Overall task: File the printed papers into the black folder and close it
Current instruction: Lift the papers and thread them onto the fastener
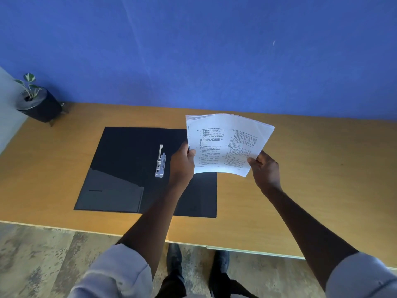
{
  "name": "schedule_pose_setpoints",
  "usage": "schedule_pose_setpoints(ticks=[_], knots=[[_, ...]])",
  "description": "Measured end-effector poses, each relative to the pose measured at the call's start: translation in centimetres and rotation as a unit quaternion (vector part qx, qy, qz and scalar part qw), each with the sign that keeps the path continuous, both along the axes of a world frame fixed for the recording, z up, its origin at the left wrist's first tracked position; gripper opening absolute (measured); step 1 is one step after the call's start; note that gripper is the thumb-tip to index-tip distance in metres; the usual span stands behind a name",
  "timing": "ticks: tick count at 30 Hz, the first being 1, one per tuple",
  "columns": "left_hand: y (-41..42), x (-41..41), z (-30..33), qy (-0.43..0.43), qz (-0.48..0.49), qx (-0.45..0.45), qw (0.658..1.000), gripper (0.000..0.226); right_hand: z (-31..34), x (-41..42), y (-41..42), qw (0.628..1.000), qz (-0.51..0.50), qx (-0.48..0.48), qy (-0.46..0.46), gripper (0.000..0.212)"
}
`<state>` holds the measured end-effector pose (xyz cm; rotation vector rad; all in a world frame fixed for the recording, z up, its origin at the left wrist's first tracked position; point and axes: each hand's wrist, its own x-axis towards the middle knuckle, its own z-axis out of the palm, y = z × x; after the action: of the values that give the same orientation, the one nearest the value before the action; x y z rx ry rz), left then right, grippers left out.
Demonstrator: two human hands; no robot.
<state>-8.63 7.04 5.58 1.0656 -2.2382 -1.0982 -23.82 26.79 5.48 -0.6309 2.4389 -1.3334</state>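
The black folder (129, 164) lies open and flat on the wooden table (311, 179), with a silver metal clip (160, 163) near its spine, its lever raised. A stack of printed papers (227, 145) is held in the air above the folder's right half, slightly curved. My left hand (182, 162) grips the stack's left edge. My right hand (265, 168) grips its lower right corner. The papers hide part of the folder's right flap.
A small potted plant in a black pot (36, 102) stands at the table's far left corner. A blue wall (214, 50) rises right behind the table. The table's near edge (236, 249) runs in front of my shoes.
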Motion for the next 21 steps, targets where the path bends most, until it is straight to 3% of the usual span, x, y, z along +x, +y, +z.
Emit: schedule_pose_setpoints(ticks=[5, 21], knots=[[-0.2, 0.4, -1.0, -0.060, -0.005, -0.005, 0.998, 0.014, -0.6, 0.3, 0.1, 1.000, 0.004, 0.021, 0.010, 0.023], [-0.4, 0.3, -1.3, -0.121, 0.005, 0.023, 0.992, 0.022, -1.8, -0.7, -0.8, 0.998, -0.020, 0.048, 0.019, 0.012]])
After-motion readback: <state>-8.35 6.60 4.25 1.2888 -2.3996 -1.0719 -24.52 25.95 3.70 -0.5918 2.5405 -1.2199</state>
